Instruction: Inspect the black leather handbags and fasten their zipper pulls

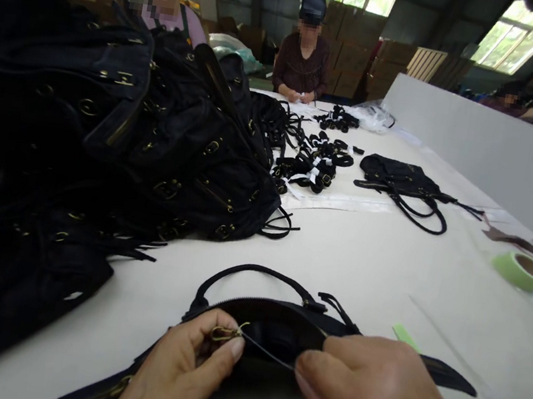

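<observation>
A black handbag (274, 307) lies open in front of me, its zipped mouth spread and one handle arching behind it. Over that opening, my left hand (189, 369) pinches a small brass-coloured metal loop (223, 334) between thumb and forefinger. From the loop a thin dark cord (267, 351) runs taut to my right hand (362, 390), whose fingers are closed on its other end. The tip of the cord is hidden inside the right fist. A dark pointed strap (451, 376) of the bag sticks out past my right hand.
Black bags with brass fittings (194, 147) are heaped high at left. Bundled black straps (315, 167), another handbag (396, 176) and a roll of green tape (523, 270) lie on the white table (348, 260). A grey panel (487, 147) borders the right. Co-workers (303, 64) are beyond.
</observation>
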A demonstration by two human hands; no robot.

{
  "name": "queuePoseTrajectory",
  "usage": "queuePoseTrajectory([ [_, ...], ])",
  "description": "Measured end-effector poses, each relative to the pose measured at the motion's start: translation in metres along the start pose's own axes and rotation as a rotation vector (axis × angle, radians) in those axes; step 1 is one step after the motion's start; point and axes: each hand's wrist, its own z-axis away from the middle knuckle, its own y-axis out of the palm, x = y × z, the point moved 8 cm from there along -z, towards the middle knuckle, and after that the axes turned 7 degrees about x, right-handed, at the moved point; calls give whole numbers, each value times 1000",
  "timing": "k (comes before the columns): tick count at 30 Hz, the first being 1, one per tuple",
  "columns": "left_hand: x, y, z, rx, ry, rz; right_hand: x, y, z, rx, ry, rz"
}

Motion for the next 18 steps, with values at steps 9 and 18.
queuePoseTrajectory([
  [9, -6, 1, 5, -8, 95, -113, -3, -15, 16, 23, 11, 21],
  [18, -27, 7, 14, -49, 357, -418, -1, -12, 0, 354, 142, -92],
])
